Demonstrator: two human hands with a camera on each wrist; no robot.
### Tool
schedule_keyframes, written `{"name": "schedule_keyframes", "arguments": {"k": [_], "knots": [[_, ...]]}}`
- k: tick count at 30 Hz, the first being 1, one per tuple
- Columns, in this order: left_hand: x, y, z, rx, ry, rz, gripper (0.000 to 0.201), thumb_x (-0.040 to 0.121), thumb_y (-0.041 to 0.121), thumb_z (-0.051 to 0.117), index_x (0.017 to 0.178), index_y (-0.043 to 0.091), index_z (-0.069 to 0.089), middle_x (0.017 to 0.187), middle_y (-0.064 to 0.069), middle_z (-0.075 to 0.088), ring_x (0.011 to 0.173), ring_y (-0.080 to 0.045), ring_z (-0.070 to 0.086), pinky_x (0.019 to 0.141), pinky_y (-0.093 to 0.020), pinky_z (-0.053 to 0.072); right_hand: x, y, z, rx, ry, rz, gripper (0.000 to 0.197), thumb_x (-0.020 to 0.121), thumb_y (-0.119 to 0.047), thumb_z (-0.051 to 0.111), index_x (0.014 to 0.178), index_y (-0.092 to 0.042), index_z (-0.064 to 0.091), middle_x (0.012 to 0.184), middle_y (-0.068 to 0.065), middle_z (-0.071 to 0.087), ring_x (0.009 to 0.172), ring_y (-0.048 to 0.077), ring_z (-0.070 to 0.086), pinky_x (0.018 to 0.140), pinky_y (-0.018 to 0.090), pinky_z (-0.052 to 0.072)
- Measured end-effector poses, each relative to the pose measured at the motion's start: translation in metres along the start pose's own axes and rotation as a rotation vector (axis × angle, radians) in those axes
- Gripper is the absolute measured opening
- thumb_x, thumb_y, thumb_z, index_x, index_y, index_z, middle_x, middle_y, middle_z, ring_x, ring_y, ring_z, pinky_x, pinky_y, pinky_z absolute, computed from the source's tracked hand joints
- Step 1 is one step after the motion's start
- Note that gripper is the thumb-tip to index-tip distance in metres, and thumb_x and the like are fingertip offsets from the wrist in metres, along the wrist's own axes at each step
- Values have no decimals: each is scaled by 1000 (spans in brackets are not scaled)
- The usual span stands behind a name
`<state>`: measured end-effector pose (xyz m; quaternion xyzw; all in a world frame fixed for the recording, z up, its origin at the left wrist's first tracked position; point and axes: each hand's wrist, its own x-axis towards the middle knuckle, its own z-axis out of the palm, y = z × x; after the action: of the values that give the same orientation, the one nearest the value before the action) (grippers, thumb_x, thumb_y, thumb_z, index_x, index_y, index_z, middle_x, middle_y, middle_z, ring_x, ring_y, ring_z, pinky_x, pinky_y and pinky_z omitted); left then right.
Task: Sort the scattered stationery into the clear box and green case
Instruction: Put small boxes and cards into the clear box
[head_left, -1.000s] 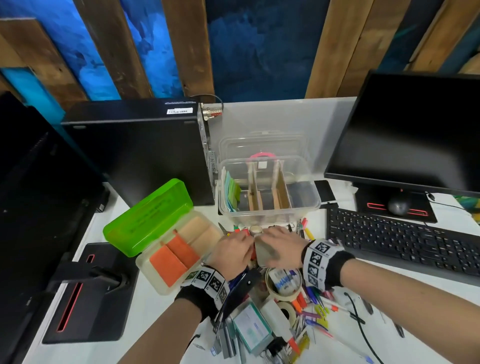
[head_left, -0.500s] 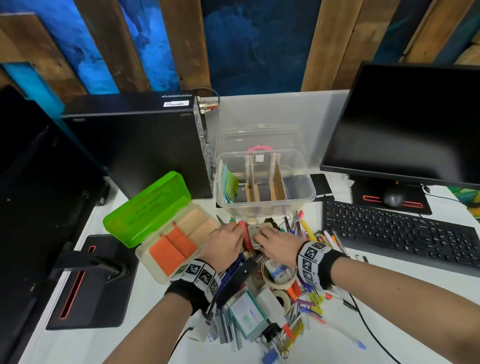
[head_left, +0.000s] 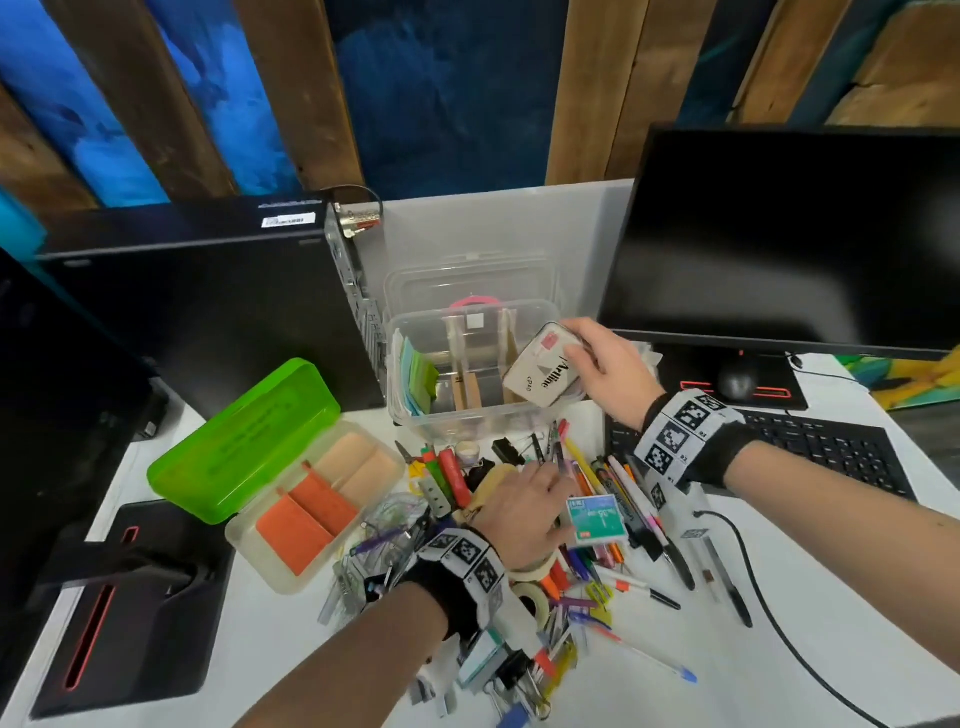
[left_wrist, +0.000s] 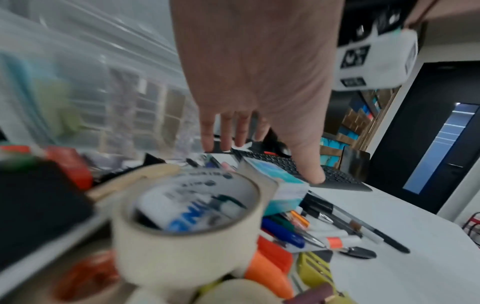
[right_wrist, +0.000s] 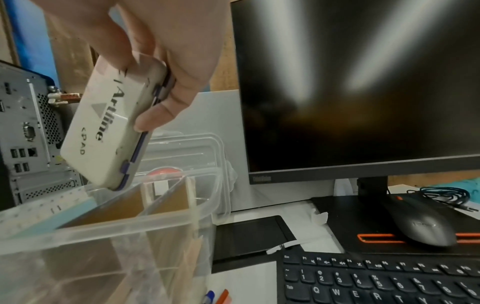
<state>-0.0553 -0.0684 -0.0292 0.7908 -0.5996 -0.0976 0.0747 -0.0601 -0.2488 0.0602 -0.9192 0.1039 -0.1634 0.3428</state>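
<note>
Item: white stamp-pad tin (head_left: 543, 372), lettered "Artline", tilted, lower corner dipping into the right-hand compartment of the clear box (head_left: 470, 423); grasped at its upper end by the right hand (head_left: 613, 371), thumb and fingers curled round its edges. Clear box: open, at the back of the white counter (head_left: 810, 639), parted by two upright card dividers (head_left: 505, 348); green and blue paper slips (head_left: 420, 375) stand in the left compartment; its lid (head_left: 470, 278) leans behind it. Green case (head_left: 244, 441): open, left of the box, lid raised, orange and peach pads (head_left: 322, 501) in the tray. Left hand (head_left: 519, 512): released, fingers straight and spread, palm down over the scattered pile, holding nothing; thumb close by a small teal box (head_left: 596, 518). Pile between case and keyboard (head_left: 831, 457): pens, markers, binder clips, and a masking-tape roll (left_wrist: 187, 224). Also present: a dark monitor (head_left: 789, 244), a mouse (right_wrist: 422, 226) on the monitor's base, and a black computer tower (head_left: 208, 301).
</note>
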Motion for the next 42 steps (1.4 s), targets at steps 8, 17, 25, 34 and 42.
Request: {"name": "schedule_keyframes", "arguments": {"k": [8,17,25,34,42], "knots": [[40,26,27,159,-237,-139,80,83,52,63,137,2,32,148,-24,27,127,-38,38,102,-49,37,18,0,-1,151,0,32,27,98,-15,46,125,-13,52,117,7,62,106,14,60,81,30,56],[16,-9,-33,-521,11,-216,51,81,41,71,118,13,50,114,-6,55,101,-17,52,81,-26,42,50,-6,-9,198,32,68,29,98,-13,44,127,-13,52,114,9,63,101,18,62,81,40,57],[19,-109,-94,-691,224,-623,57,75,24,79,113,13,37,108,-2,57,93,-15,61,73,-26,51,95,-3,-8,201,107,136,28,97,-14,44,124,-13,52,117,13,63,108,26,61,87,48,54],[42,-151,-107,-438,339,-734,58,72,42,76,118,16,50,115,-6,53,101,-19,56,87,-37,52,139,5,50,-225,-254,35,23,93,-12,54,116,-8,57,117,11,61,110,27,56,86,27,40],[27,-156,-95,-620,320,-663,59,68,37,83,109,21,42,106,3,62,94,-10,63,69,-18,53,180,5,91,-771,-631,-173,42,91,-18,57,133,-20,53,124,8,61,111,29,59,90,36,48]]}}
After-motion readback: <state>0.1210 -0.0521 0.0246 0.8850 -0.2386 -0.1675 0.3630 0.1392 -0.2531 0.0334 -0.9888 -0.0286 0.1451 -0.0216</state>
